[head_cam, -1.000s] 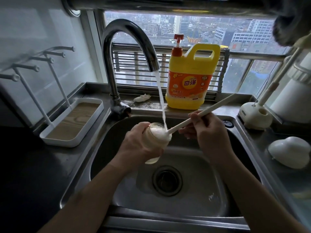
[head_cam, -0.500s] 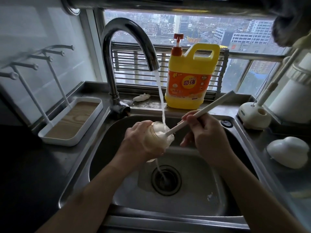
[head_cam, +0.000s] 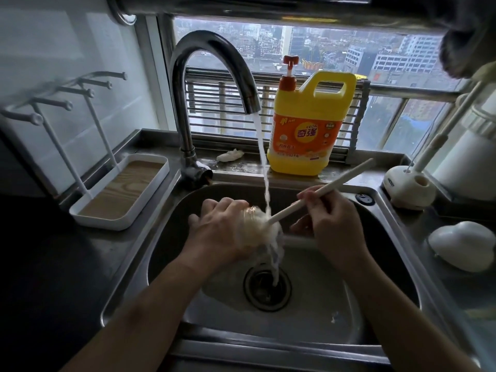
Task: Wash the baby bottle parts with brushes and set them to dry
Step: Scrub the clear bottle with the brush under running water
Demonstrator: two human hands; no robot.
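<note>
Water from the tap (head_cam: pixel 214 73) falls onto a clear baby bottle (head_cam: pixel 260 234) held over the drain of the sink (head_cam: pixel 166 237), at centre. The fingers of the left hand (head_cam: pixel 220 232) wrap the bottle's body. The right hand (head_cam: pixel 332 226) pinches the handle of a long brush (head_cam: pixel 343 177), whose head is inside the bottle. The step looks like scrubbing and rinsing the bottle's inside. The next move likely calls for withdrawing the brush, tipping out the water, then carrying the bottle to the drying rack (head_cam: pixel 102 224) on the bench at nine o'clock.
</note>
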